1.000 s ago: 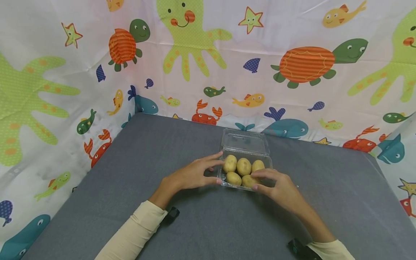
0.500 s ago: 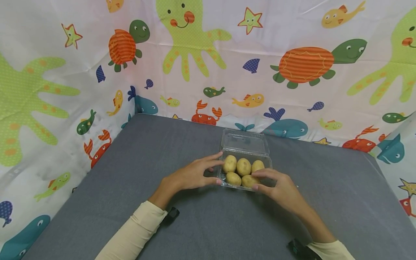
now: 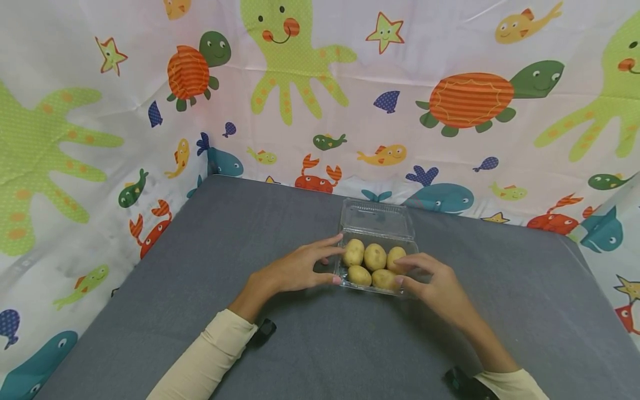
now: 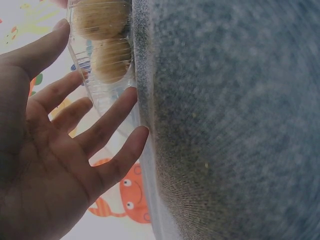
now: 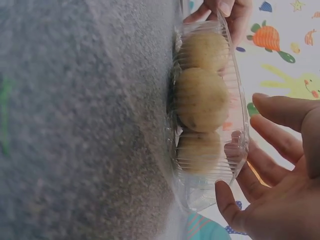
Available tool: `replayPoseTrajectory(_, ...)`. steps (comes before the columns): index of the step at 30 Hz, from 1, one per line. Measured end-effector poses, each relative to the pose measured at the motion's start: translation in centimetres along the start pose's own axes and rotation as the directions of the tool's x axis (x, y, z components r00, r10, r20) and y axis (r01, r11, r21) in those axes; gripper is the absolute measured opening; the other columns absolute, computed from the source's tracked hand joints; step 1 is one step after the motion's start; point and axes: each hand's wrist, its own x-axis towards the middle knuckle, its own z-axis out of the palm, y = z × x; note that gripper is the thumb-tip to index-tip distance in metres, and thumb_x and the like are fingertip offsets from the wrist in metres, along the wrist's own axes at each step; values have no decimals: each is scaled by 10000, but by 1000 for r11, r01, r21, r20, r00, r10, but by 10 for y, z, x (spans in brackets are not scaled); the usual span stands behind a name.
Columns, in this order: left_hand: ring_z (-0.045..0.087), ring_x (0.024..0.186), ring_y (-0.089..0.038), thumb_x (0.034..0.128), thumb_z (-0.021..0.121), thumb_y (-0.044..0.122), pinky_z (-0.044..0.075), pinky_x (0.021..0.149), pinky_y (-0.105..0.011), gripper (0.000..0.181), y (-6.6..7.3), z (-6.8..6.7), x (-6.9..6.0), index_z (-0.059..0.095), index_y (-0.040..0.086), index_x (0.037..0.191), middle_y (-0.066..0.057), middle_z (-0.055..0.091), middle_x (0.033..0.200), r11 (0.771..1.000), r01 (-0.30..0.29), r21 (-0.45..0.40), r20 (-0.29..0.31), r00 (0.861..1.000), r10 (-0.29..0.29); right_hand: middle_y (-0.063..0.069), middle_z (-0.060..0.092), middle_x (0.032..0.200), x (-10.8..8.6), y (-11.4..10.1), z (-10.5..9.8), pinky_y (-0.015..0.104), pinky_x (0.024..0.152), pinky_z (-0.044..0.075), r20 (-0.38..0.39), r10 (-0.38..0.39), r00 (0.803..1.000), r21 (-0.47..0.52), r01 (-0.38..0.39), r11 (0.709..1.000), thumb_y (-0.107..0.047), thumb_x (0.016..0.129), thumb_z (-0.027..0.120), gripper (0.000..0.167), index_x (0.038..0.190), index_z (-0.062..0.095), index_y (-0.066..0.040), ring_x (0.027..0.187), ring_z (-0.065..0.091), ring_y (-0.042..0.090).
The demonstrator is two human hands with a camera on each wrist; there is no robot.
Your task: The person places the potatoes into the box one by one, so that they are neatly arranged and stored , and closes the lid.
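Note:
A clear plastic clamshell box holds several yellow potatoes, set in two rows. Its lid is folded back toward the wall. At the box's left side is my left hand, thumb and fingers spread; the left wrist view shows the thumb tip at the rim and the fingers along the wall. My right hand hovers over the right end, its fingers loosely bent near the front right potato. In the right wrist view nothing lies between the right thumb and fingers. Part of the box's right end is hidden.
Grey cloth covers the table around the box. Behind stands a white curtain printed with sea animals, which also hangs along the left and right sides. Dark straps sit on both wrists.
My right hand has drawn slightly back and to the right, its fingertips coming off the front right potato. The left hand, box and potatoes stay put.

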Motion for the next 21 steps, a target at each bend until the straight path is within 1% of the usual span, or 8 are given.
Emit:
replayPoseTrajectory(4,615,1351,-175,980,758,475,460,1150,-487,740,-1,0,0,463,256,1623,118,189,1771,1000,-4,3,-1,1000,4,20,721,1226,1,-1,-3,411,928,580,-48,8,999,9,-7,1000,-208,976,801,344,1304,739,-130,1111,652,181)
replayPoseTrajectory(8,611,1352,-176,982,759,468,467,1141,-481,740,-1,0,0,459,256,1624,123,184,1771,1000,-7,2,-1,1000,7,58,682,1293,3,0,-6,359,935,568,-81,43,996,30,-41,999,-220,990,785,418,1388,690,-132,1163,616,208)
replayPoseTrajectory(12,609,1355,-180,983,757,467,470,1136,-483,739,-1,0,-1,458,255,1624,118,183,1772,1000,-4,-4,-1,1000,4,92,608,1408,7,2,-9,311,963,532,-84,106,991,65,-101,993,-230,1002,771,517,1484,608,-132,1249,578,244)
replayPoseTrajectory(14,608,1358,-186,984,755,470,469,1137,-487,737,-1,0,-1,459,253,1624,109,185,1774,1000,-5,-6,-4,1000,5,116,561,1474,9,4,-10,258,956,514,-80,139,987,75,-134,988,-236,1007,764,576,1532,554,-128,1295,557,279)
replayPoseTrajectory(16,608,1361,-188,985,752,475,467,1141,-487,737,0,0,-1,459,255,1624,105,184,1775,1000,-5,-6,-3,1000,5,135,519,1530,12,6,-11,247,958,505,-71,172,983,82,-166,983,-249,1011,759,634,1574,498,-121,1339,533,321)
replayPoseTrajectory(17,608,1362,-190,985,753,473,466,1143,-488,736,0,0,-1,459,256,1624,101,184,1775,1000,-5,-5,-2,1000,5,147,505,1550,13,7,-12,265,967,508,-67,186,980,84,-180,980,-257,1011,759,664,1592,470,-116,1359,523,341)
replayPoseTrajectory(19,607,1365,-192,985,754,470,464,1146,-487,736,1,-1,-1,458,256,1625,100,182,1776,1000,-3,-9,2,1000,3,168,484,1581,15,8,-12,345,1008,517,-57,212,976,101,-205,973,-269,1012,756,713,1620,420,-108,1401,496,371)
replayPoseTrajectory(21,607,1365,-190,986,755,462,464,1147,-482,735,2,-1,-1,456,257,1626,103,180,1776,1000,-1,-10,6,1000,1,184,469,1601,17,9,-13,473,1046,514,-45,233,972,117,-226,967,-284,1012,753,755,1641,375,-106,1438,471,391)
